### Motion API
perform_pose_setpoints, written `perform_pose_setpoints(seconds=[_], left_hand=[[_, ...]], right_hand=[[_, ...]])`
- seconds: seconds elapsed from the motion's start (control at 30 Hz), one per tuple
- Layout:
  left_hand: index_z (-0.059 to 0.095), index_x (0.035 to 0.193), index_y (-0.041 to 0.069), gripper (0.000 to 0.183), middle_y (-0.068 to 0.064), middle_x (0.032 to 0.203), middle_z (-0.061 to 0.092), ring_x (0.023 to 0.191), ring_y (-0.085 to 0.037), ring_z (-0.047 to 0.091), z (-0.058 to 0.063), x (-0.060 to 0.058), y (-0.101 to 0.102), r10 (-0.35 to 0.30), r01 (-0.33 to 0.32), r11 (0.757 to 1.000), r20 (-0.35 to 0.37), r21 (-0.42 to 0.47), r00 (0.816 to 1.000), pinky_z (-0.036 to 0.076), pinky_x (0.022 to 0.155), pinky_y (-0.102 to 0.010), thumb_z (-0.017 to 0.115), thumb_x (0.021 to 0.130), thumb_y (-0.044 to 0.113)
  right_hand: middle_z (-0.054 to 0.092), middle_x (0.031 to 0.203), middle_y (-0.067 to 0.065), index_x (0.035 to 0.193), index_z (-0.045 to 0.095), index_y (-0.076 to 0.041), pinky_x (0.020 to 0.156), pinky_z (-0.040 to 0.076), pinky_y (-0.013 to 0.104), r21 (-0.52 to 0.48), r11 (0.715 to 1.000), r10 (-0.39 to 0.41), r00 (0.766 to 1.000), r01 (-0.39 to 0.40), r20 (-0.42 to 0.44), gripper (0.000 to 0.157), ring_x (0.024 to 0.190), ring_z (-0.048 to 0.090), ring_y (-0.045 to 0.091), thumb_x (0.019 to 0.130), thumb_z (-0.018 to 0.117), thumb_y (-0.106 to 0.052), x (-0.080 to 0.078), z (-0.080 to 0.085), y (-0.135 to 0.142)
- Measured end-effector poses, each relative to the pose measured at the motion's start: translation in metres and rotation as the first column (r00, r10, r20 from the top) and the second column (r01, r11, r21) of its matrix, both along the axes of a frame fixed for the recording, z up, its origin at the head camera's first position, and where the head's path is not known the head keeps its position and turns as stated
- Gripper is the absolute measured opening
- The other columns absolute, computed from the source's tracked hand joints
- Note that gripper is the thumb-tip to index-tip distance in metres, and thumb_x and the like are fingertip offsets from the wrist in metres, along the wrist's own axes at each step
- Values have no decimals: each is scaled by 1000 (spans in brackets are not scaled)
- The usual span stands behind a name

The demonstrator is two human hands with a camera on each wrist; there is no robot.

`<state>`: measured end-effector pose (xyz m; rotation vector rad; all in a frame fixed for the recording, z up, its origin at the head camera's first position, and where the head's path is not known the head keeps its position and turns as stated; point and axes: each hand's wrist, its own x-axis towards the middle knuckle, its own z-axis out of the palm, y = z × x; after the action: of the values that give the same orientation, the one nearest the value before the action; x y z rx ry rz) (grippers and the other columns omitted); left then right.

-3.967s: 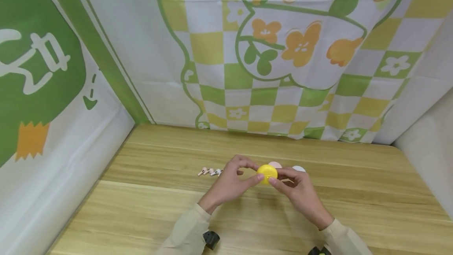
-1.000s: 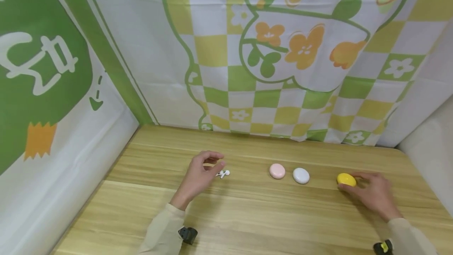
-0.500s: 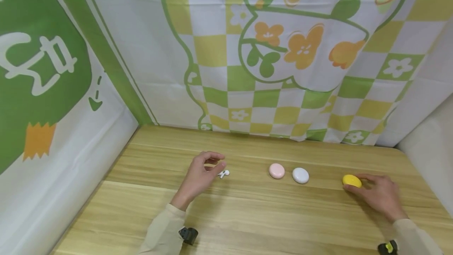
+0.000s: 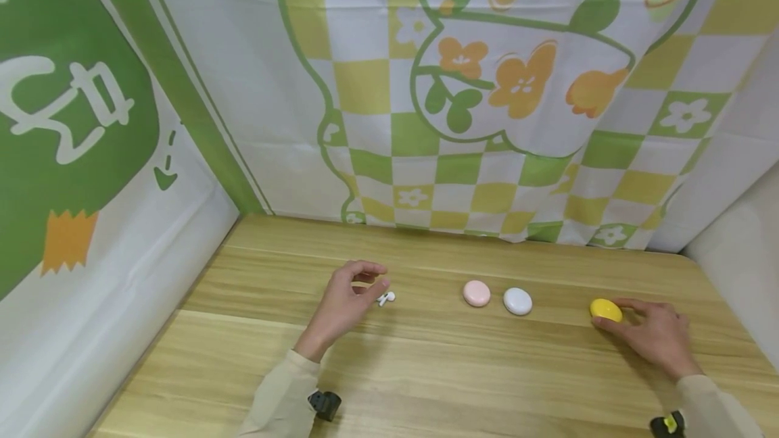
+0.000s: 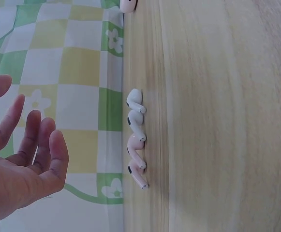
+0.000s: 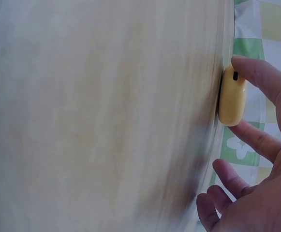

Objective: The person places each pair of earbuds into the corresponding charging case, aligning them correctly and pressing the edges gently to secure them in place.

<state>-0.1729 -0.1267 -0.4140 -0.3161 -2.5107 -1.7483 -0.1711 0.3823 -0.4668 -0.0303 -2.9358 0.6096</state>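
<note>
My right hand (image 4: 656, 335) pinches a round yellow earbud case (image 4: 605, 310) between thumb and a finger, on the table's right side. In the right wrist view the yellow case (image 6: 232, 96) stands on the wood, a small dark slot near one end. My left hand (image 4: 339, 306) hovers, fingers loosely bent and holding nothing, by a row of wireless earbuds. The left wrist view shows two white earbuds (image 5: 136, 123) and two pink earbuds (image 5: 136, 150) side by side; in the head view the hand hides most of them, leaving white earbuds (image 4: 386, 298) visible.
A round pink case (image 4: 477, 293) and a round white case (image 4: 517, 301) lie between the hands on the wooden table (image 4: 438, 370). A patterned cloth (image 4: 450, 174) hangs along the back edge, and a green-and-white panel (image 4: 140, 276) stands at the left.
Earlier both hands held the yellow case near the middle. The right hand has since carried it right and down onto the table; the left hand has moved left to the earbuds. Lately almost still.
</note>
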Motion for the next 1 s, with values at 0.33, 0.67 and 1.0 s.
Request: perform_pose_setpoints(seconds=[0.33,0.67,1.0], left_hand=[[70,115,2,21,-10,119,64,109,-28,57,1,1,0,4,-4,1000,0,-2,1000,50,94,-50,70,97,14],[71,113,3,20,-10,118,64,107,-26,58,0,1,0,8,-8,1000,-4,3,1000,50,92,-48,70,97,14],[71,113,3,19,-10,117,64,107,-27,58,0,1,-1,11,-11,1000,0,4,1000,50,92,-48,70,97,13]], right_hand=[[59,120,42,122,67,6,82,24,61,-41,999,-2,1000,2,4,71,104,51,56,83,80,-52,0,-1,1],[57,123,43,123,67,5,84,24,63,-62,998,6,1000,-6,8,69,105,51,58,83,81,-50,0,0,1],[64,120,35,118,71,2,85,33,65,-67,996,52,992,-59,-112,63,108,55,58,76,89,-42,-1,5,-3]])
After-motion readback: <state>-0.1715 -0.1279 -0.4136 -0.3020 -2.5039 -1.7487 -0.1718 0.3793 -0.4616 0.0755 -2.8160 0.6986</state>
